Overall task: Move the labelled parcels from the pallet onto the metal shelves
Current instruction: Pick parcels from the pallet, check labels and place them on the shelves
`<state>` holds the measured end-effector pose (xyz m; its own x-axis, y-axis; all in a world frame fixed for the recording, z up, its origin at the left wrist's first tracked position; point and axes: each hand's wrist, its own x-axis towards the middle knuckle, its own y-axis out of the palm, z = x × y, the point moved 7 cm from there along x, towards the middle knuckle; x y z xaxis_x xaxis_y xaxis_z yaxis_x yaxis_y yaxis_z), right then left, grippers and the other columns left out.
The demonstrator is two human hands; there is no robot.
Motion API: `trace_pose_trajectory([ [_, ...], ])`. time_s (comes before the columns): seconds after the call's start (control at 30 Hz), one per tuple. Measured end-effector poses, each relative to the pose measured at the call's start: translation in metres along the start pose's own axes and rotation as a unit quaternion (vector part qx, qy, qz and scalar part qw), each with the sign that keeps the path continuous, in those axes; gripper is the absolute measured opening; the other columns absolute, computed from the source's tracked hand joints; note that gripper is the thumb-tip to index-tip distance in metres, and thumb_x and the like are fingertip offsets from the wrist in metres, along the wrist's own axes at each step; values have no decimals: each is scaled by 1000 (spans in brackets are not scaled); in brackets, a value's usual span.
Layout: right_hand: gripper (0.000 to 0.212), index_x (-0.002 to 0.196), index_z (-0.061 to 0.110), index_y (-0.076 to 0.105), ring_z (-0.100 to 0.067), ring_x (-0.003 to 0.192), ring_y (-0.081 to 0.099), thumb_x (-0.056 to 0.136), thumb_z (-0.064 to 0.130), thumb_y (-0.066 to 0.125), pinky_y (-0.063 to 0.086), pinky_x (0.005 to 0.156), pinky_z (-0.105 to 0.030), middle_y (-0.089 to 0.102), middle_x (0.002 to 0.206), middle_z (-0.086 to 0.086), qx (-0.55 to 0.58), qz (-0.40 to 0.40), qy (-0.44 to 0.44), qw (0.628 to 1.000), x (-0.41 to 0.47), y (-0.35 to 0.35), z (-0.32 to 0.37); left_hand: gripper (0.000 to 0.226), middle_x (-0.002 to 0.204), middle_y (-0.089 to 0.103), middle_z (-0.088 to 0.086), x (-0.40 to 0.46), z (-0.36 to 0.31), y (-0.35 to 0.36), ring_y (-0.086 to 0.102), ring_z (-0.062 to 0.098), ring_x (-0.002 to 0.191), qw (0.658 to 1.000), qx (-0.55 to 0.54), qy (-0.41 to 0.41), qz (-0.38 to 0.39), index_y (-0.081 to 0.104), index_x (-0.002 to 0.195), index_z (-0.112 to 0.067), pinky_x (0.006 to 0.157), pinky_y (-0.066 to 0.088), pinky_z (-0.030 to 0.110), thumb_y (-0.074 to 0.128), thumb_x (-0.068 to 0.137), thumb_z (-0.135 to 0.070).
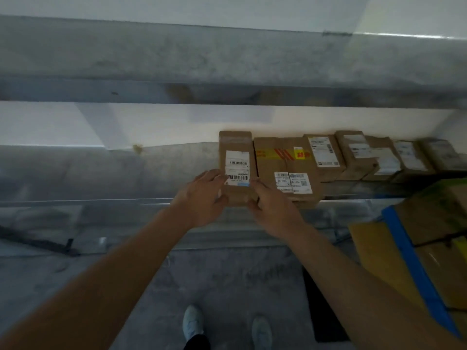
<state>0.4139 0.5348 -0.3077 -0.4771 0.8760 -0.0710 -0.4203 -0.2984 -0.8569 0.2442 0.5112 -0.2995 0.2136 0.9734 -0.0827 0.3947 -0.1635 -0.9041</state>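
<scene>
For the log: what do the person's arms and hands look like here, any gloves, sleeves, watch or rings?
Both forearms are bare up to the frame edge, with no sleeves in view. The left hand and right hand wear no gloves. No watch or wristband shows; the picture is too blurred to rule out rings.

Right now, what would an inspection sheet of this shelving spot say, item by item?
Surface: metal shelf, bare on its left part.
Job's things: narrow parcel at the left end of a row of labelled parcels; next to it a parcel with red-yellow tape.
Clutter: stacked boxes with blue tape at right.
Grips: left hand and right hand hold the narrow parcel's near end.
Cables: nothing seen.
Surroundings: grey floor, upper shelf, white wall.
</scene>
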Motion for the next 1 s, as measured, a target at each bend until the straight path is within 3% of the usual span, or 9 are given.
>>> trace_pose_trajectory([
  [0.07, 48, 144, 12, 47, -18, 99, 61, 102, 34, 51, 51, 78, -30, 58, 129, -3, 1, -10, 25, 1000, 2, 14, 2, 67, 145, 53, 14, 4, 14, 9, 55, 34, 129, 1000, -9, 14, 16, 53, 142, -6, 103, 51, 51, 38, 90, -45],
  [0.17, 51, 143, 16, 46, -19, 114, 58, 99, 43, 43, 55, 88, -41, 54, 135, 0, -19, -12, 50, 998, 4, 36, 5, 63, 144, 52, 12, 11, 33, 21, 56, 32, 128, 999, -34, 25, 35, 53, 142, -6, 102, 53, 49, 42, 91, -43],
  [0.37, 64, 141, 12, 50, -24, 126, 50, 91, 45, 30, 45, 104, -48, 52, 140, -4, -91, -27, 86, 992, 13, 57, 2, 61, 151, 45, 8, 24, 49, 36, 51, 29, 135, 997, -49, 44, 47, 48, 146, -7, 109, 47, 46, 46, 94, -39],
  [0.47, 52, 136, 10, 56, -27, 122, 52, 92, 37, 45, 46, 102, -47, 54, 137, -7, -90, -50, 87, 991, 15, 61, 2, 64, 158, 38, 8, 27, 54, 45, 46, 30, 140, 995, -73, 41, 51, 44, 150, -6, 113, 44, 46, 45, 95, -38],
  [0.57, 46, 130, 8, 62, -31, 116, 57, 88, 27, 63, 46, 96, -44, 60, 131, -8, -67, -90, 78, 991, 16, 63, 6, 55, 159, 36, 9, 22, 54, 51, 47, 30, 140, 992, -115, 31, 35, 45, 149, -3, 115, 42, 44, 56, 99, -22],
  [0.77, 45, 130, 10, 62, -31, 110, 56, 91, 31, 50, 49, 96, -47, 57, 127, -7, -25, -114, 59, 991, 25, 63, 11, 47, 146, 44, 4, 16, 64, 50, 58, 30, 125, 991, -131, 32, -8, 52, 140, -5, 106, 50, 46, 56, 94, -16],
  [0.87, 43, 137, 9, 58, -32, 124, 54, 101, 30, 48, 50, 102, -48, 50, 141, -11, -17, -104, 74, 992, 39, 67, 4, 46, 140, 44, 4, 23, 67, 46, 62, 31, 116, 993, -112, 35, -27, 55, 137, -4, 100, 53, 48, 57, 92, -14],
  [1.0, 51, 154, 13, 40, -27, 151, 27, 106, 29, 48, 36, 116, -42, 23, 165, -11, 53, -101, 98, 989, 56, 78, -8, 51, 158, 28, 5, 38, 70, 55, 57, 29, 127, 991, -114, 59, -42, 47, 147, -5, 105, 52, 45, 55, 98, -17],
])
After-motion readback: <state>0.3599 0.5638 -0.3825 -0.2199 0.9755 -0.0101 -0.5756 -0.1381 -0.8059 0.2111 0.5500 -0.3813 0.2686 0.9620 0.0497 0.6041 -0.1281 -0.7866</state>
